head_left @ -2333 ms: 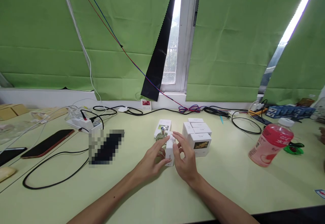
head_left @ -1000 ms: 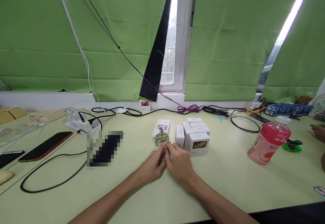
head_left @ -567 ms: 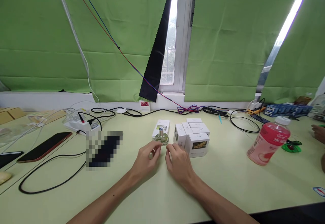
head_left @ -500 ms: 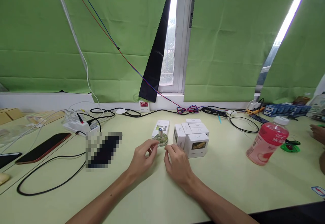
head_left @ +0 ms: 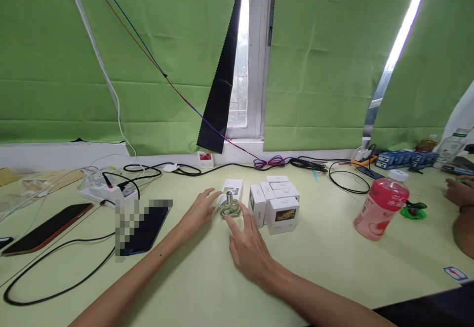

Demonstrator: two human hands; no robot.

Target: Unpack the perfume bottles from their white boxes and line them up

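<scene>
While the glass bottle (head_left: 230,210) is parked mid-frame, it's flanked by left hand (head_left: 198,212) and right hand (head_left: 252,250), both loosely spread, nothing gripped.

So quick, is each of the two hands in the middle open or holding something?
Left hand: open, near the glass bottle; touching can't be told.
Right hand: open, spread at the bottle; touching can't be told.

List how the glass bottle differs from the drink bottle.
The glass bottle is small and squat, the drink bottle big and tall.
The glass bottle has a silver top, the drink bottle a white cap.
The glass bottle looks pale green, the drink bottle mostly pink.
Both stand on the table.
</scene>
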